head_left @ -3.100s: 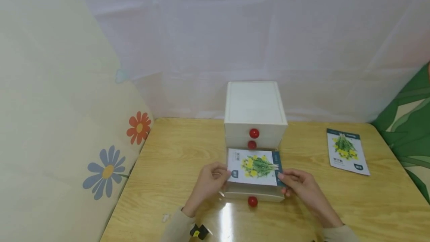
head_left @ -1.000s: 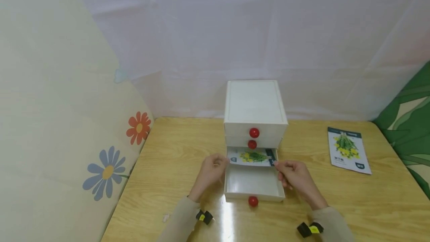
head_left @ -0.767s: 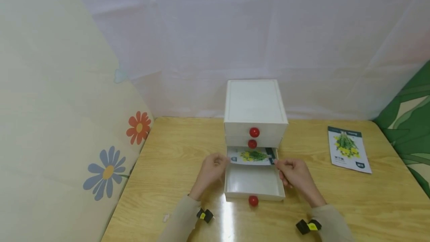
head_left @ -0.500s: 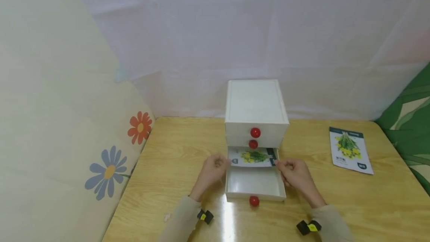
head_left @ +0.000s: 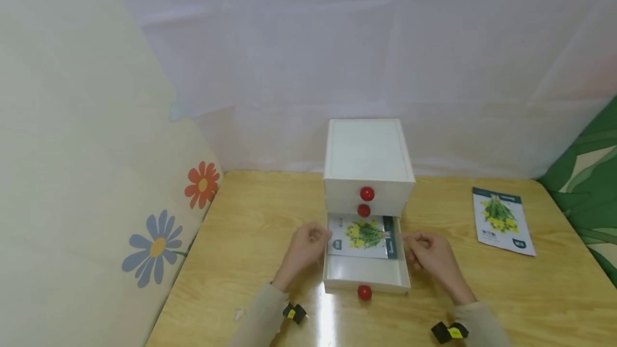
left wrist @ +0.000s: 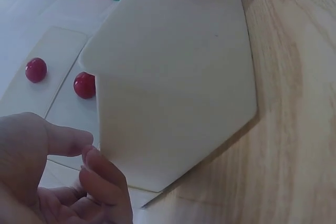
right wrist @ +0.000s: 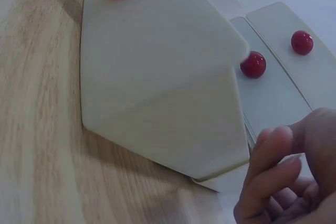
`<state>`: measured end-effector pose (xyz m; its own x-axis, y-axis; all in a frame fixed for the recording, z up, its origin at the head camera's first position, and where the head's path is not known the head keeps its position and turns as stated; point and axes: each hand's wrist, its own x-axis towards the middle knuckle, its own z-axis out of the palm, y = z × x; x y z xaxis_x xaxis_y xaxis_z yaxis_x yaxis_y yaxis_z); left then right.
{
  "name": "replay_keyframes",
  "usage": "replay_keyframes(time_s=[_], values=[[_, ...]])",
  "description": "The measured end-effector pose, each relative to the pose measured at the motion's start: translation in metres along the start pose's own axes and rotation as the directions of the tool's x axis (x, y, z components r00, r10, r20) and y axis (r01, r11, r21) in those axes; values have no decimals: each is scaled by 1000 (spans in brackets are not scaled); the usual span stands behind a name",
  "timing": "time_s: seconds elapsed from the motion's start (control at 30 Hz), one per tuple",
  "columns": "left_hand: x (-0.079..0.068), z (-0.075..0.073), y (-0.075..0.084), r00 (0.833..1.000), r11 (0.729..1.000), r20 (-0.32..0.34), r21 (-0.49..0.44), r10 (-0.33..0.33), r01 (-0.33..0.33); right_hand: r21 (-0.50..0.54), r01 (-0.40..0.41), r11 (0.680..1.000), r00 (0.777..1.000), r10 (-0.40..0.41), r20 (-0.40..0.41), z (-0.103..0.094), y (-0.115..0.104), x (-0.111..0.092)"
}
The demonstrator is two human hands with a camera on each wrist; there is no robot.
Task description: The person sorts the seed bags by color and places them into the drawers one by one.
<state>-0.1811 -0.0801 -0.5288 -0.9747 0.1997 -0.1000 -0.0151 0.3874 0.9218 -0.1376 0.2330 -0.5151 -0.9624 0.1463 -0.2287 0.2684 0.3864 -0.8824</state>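
Observation:
A white mini drawer cabinet [head_left: 368,149] with red knobs stands on the wooden table, its bottom drawer [head_left: 344,285] pulled out. Flat in that drawer lies a packet [head_left: 359,237] printed with a green plant and yellow flowers, its dark end to the right. My left hand [head_left: 305,248] is at the drawer's left rim, thumb and index finger close together with nothing between them in the left wrist view. At the right rim is my right hand [head_left: 433,256]; its fingers bend loosely and hold nothing in the right wrist view.
A similar plant packet [head_left: 503,222] lies on the table [head_left: 250,229] to the right of the cabinet. The two upper drawers are closed, with red knobs [head_left: 367,193] in front. A white cloth [head_left: 289,68] hangs behind the table; flower-patterned panels flank it.
The packet, earlier pinched at both ends by my hands and then lowered toward the drawer, now lies flat inside. My fingers have let go, and my right hand has drawn slightly rightward.

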Motion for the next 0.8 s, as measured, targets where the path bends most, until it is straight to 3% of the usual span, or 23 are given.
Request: replay_keyframes(time_s=[0.3,0.5,0.67,0.8], values=[[-1,2,11,998,997,7,38,60,-61,-94,61,994,996,-67,-65,-18,9,4],[-1,2,23,990,985,23,105,136,-138,-115,113,987,988,-124,-93,-32,14,6],[-1,5,33,981,976,57,103,187,-192,-131,167,977,975,-183,-125,-44,20,3],[-2,10,41,978,973,94,117,188,-199,-211,203,956,956,-240,-170,-56,30,3]])
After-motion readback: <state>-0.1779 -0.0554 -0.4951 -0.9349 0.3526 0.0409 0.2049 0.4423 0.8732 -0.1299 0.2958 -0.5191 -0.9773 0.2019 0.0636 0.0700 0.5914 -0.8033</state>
